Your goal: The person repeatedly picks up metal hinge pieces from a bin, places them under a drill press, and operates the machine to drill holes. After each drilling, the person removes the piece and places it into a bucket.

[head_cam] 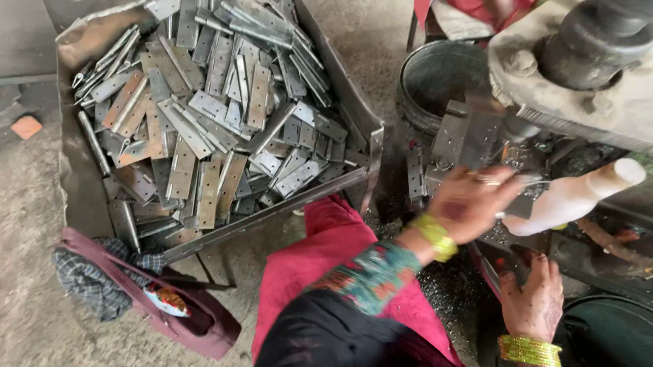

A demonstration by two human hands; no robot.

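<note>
Dusty concrete floor. Metal tray [78,187] of hinge plates [212,115] well left of your fingers. Left hand [472,203] pinches a plate at the press [605,68]: stiff, sharp-edged, so hold the edges. Right hand [534,303] below, grip unclear.

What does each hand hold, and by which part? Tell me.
The left hand rests its fingertips on a flat metal hinge plate at the machine; a firm grip cannot be told. The right hand holds nothing visible.

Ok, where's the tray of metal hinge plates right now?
In the head view, the tray of hinge plates sits upper left on the floor, left of the left hand at the machine.
</note>
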